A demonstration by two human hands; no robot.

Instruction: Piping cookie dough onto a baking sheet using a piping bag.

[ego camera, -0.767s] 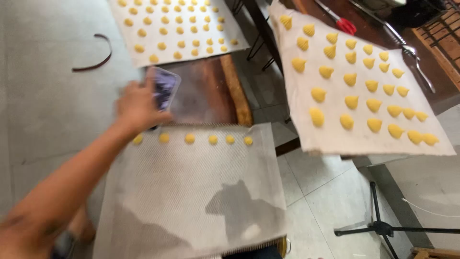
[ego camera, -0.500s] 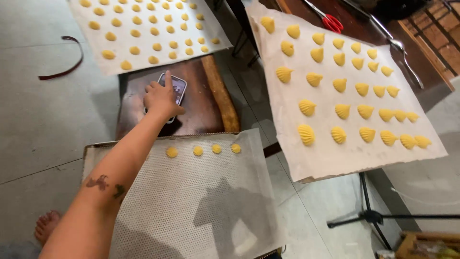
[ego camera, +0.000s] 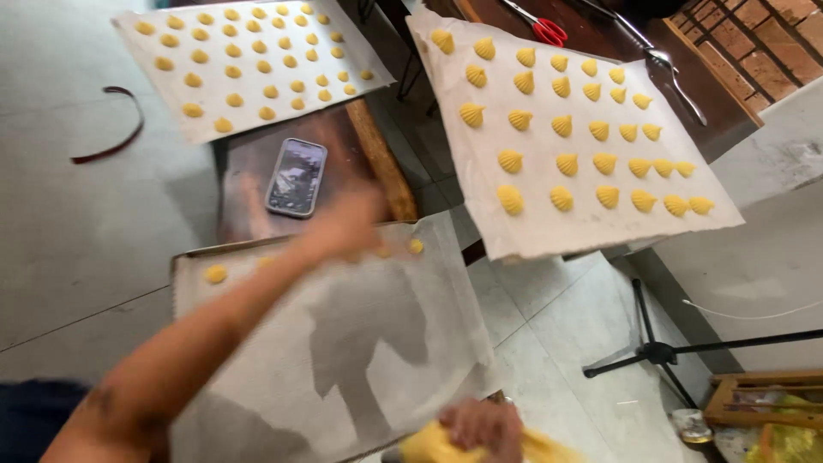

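My left hand (ego camera: 347, 225) is a blur over the far edge of the near baking tray (ego camera: 177, 276), just right of and below a dark phone (ego camera: 296, 177) that lies flat on the wooden table. Nothing shows in that hand. The tray's paper carries a few small yellow piped cookies (ego camera: 214, 274) along its far edge. At the bottom edge my right hand (ego camera: 482, 427) grips a yellow piping bag (ego camera: 429, 447).
Two paper sheets hold several rows of yellow piped cookies, one at the far left (ego camera: 171, 120) and one at the right (ego camera: 531, 236). Red scissors (ego camera: 549, 32) and metal tongs (ego camera: 664, 62) lie beyond. A black tripod (ego camera: 660, 351) and a wooden crate (ego camera: 754, 399) stand on the floor.
My left hand has come off the phone and swung right and nearer, over the tray's far edge. The phone stays on the table. My right hand with the piping bag has entered view.
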